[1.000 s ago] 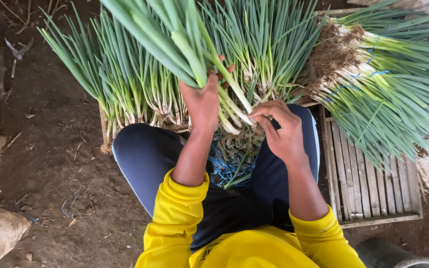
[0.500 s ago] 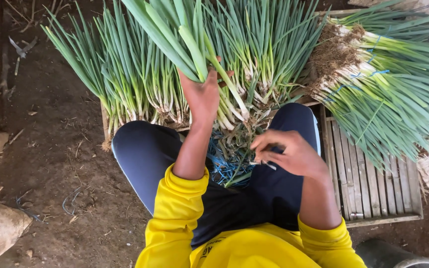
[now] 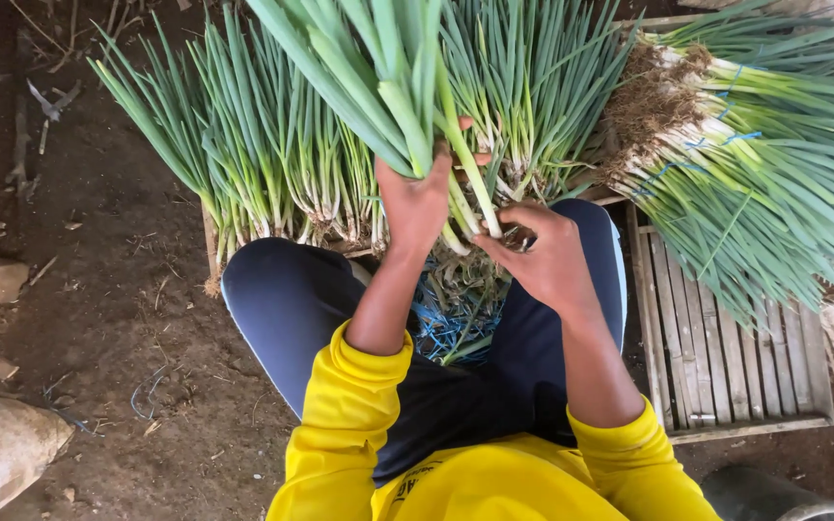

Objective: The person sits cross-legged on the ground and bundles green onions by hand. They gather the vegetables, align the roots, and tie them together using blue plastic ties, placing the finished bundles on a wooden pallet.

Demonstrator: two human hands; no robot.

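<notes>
Two hands are at one bunch of long green spring onions (image 3: 388,87) above the lap: the left hand (image 3: 415,198) is clamped around its stalks, the right hand (image 3: 542,259) pinches at its white root ends.

Left fingers (image 3: 463,123) hidden — perhaps behind onion stalks (image 3: 378,77)

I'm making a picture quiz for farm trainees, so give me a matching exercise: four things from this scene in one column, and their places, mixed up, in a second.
Things:
1. bunch of long green spring onions
2. tangle of thin blue string
3. slatted wooden crate
4. tied bundle of green onions with pale roots

Places:
A. lying on the crate, at the right
B. gripped in the left hand
C. on the earth floor beside the right knee
D. between the knees, below the right hand

Pairs: 1-B, 2-D, 3-C, 4-A
</notes>
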